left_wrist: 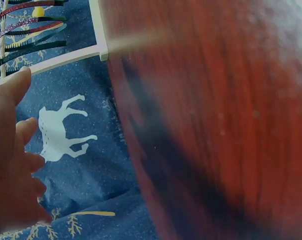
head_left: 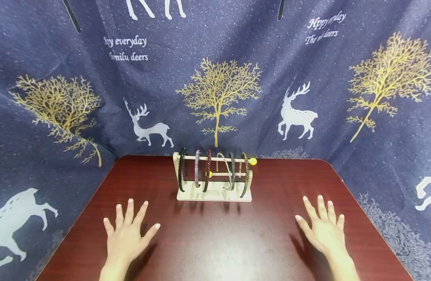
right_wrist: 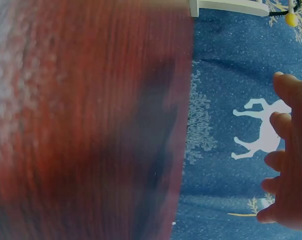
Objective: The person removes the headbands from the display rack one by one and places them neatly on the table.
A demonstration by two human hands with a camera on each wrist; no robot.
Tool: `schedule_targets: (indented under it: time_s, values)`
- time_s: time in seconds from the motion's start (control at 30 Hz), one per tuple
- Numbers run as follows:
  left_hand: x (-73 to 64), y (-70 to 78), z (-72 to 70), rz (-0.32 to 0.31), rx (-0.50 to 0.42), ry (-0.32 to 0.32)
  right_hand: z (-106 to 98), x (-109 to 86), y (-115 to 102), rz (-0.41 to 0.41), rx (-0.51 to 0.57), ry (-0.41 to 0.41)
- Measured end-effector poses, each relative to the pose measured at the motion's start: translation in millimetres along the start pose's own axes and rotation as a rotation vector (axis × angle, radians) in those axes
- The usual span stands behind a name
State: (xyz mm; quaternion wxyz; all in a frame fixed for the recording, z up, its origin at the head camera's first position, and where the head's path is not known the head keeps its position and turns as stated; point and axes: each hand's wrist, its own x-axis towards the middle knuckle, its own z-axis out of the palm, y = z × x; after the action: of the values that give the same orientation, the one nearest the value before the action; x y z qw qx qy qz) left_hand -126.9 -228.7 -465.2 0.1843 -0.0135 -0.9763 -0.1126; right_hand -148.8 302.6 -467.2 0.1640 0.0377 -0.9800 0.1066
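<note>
The left hand [head_left: 125,238], toward the tabletop's [head_left: 215,222] left edge, is bare, with slim, tapering fingers [head_left: 129,212] and rounded tips. Its thumb [head_left: 150,233] is broader at the base and narrows to a short nail [head_left: 157,226]. The left wrist [head_left: 111,270] is bare down to where the head view cuts it off. The right hand [head_left: 326,236], toward the tabletop's right edge, is built alike: short nails, a smooth back and a bare, slender forearm [head_left: 343,269]. In both wrist views, finer detail of the hands is too blurred to tell.
</note>
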Motion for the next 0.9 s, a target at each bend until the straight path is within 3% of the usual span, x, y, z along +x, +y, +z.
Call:
schedule_targets:
  time_s: [0.2,0.37,0.57,0.7,0.9]
  values:
    - [0.0,0.0,0.6,0.005,-0.008,0.019,2.0,-0.2,-0.6,-0.011,0.01,0.006]
    - [-2.9,0.6,-1.2,0.003,-0.05,0.043,0.3,-3.3,-4.2,-0.042,0.069,0.081]
    - [-6.7,2.4,-1.4,0.006,-0.164,0.165,2.1,-7.9,-15.3,-0.045,0.225,0.188]
    - [-5.4,6.1,-0.7,0.006,-0.232,0.229,4.1,-10.9,-23.1,-0.002,0.323,0.21]
    - [-7.0,13.0,0.1,-0.056,-0.304,0.203,8.3,-7.5,-32.1,-0.015,0.425,0.264]
